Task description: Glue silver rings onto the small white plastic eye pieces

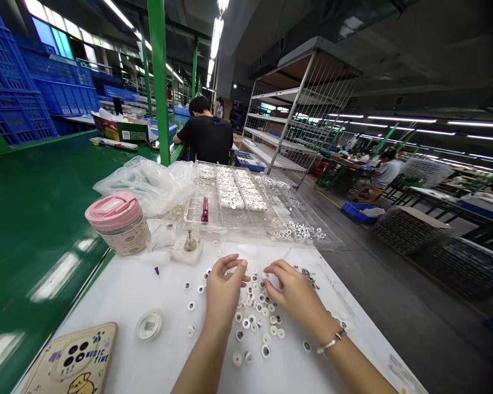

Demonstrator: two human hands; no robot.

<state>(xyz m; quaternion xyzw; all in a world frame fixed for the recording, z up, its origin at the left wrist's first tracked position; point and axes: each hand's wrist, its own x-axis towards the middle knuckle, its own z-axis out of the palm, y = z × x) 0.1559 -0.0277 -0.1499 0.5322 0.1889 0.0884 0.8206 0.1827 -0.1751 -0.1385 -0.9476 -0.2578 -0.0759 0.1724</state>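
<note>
Small round white parts [265,339], some with dark centres, lie scattered over the white tabletop [156,290]. Over their far side, my left hand [224,287] has its fingers curled in towards the thumb; whatever sits between them is hidden. Close by on the right, my right hand [296,295] pinches one small white disc [266,276] between thumb and forefinger. Beyond the right hand lies a little heap of small metal pieces [309,276]. Left of the hands are a round white dish [148,325] and a purple dispensing tip [156,271].
Clear trays [238,189] of white parts stand at the back, with a red utility knife [205,209] on one. Pink-lidded cup [117,221], plastic bag [148,180] and phone [72,358] are on the left. A co-worker [209,134] sits ahead, near a wire rack [287,109].
</note>
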